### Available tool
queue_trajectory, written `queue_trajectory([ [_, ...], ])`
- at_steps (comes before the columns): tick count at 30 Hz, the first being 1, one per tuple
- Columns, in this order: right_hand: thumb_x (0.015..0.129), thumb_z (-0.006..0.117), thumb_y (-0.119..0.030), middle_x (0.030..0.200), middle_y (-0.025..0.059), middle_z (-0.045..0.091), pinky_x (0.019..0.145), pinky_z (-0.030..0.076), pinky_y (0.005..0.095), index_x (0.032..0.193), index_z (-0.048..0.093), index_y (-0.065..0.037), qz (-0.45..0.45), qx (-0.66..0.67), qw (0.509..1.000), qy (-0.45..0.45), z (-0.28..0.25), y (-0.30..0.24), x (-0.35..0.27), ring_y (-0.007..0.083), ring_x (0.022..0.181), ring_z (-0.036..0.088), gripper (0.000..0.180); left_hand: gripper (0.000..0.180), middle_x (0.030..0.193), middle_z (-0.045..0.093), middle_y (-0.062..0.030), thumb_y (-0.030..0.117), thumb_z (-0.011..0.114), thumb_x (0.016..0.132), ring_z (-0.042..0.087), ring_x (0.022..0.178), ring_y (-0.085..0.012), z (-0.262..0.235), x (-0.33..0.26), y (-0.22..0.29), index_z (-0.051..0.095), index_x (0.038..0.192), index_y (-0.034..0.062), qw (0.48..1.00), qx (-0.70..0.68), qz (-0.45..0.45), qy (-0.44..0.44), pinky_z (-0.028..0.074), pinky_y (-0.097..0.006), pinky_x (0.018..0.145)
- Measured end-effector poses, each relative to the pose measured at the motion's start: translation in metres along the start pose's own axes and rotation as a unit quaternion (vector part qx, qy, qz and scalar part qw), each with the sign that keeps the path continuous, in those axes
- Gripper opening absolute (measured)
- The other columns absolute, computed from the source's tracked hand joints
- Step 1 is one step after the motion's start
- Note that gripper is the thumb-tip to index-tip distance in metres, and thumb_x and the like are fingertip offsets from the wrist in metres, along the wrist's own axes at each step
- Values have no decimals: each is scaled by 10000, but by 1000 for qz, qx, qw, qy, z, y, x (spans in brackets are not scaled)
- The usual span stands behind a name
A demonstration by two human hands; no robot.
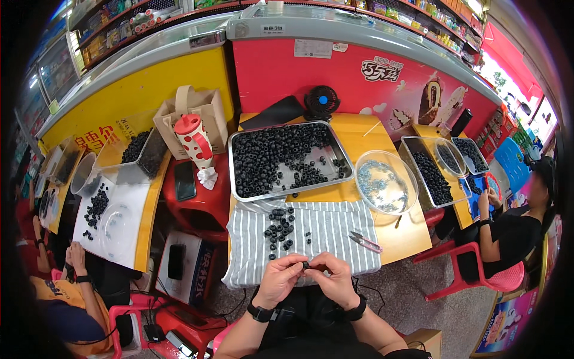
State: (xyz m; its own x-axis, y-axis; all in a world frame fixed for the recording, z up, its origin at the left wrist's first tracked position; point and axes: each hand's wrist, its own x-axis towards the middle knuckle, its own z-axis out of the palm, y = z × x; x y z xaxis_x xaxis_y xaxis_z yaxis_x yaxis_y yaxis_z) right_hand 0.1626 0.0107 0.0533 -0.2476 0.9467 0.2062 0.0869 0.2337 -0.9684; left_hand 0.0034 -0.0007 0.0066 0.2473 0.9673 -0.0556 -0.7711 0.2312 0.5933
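Note:
Over the near edge of a grey-and-white striped cloth (335, 221), my left hand (278, 280) and my right hand (332, 280) meet. Both sets of fingers are closed, pinching one small round black part (305, 264) between them; its details are too small to make out. A loose group of black ring-shaped parts (278, 230) lies on the cloth just beyond my left hand. Pink-handled thread snips (366, 242) rest on the cloth to the right. Farther back stands a metal tray (263, 195) holding many more black parts. Right of it sits a clear round tub (412, 194) with small bluish pieces.
A black fan (321, 102) stands behind the tray. At left, a red stool (209, 206) bears a phone (185, 180), a spotted tumbler (194, 140) and a paper bag (212, 113). People sit at neighbouring tables on both sides, near a pink chair (496, 272). Cables lie below.

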Motion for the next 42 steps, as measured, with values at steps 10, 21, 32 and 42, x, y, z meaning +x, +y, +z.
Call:
queue_trajectory([
  [10, 759, 716, -5, 799, 63, 611, 618, 487, 245, 983, 638, 4, 12, -33, 992, -119, -15, -13, 14, 111, 705, 607, 237, 317, 1084, 620, -127, -23, 560, 891, 609, 980, -186, 1, -3, 4, 545, 1207, -43, 1000, -5, -15, -17, 502, -284, 832],
  [21, 794, 643, -18, 862, 150, 639, 668, 503, 360, 1091, 621, -23, -141, -81, 973, -165, -12, 5, 20, 334, 789, 643, 298, 395, 1078, 631, -156, -44, 574, 861, 642, 942, -222, -3, -3, 7, 489, 1247, -59, 998, -34, -42, -18, 556, -328, 796],
  [32, 744, 724, -41, 776, 87, 617, 621, 471, 282, 924, 633, 6, -79, -205, 975, 23, -112, -12, 17, 171, 686, 594, 207, 334, 1055, 632, -201, 42, 585, 896, 658, 873, -255, 7, 6, 0, 539, 1207, -68, 999, 50, -10, -9, 536, -327, 793],
  [42, 729, 645, 23, 912, 137, 598, 668, 486, 295, 1056, 600, 7, -109, -403, 852, 316, -251, -16, 64, 252, 765, 599, 330, 146, 947, 657, -150, 11, 549, 909, 656, 870, -222, 1, 1, -3, 625, 999, -75, 997, 73, -9, -16, 531, -305, 783],
])
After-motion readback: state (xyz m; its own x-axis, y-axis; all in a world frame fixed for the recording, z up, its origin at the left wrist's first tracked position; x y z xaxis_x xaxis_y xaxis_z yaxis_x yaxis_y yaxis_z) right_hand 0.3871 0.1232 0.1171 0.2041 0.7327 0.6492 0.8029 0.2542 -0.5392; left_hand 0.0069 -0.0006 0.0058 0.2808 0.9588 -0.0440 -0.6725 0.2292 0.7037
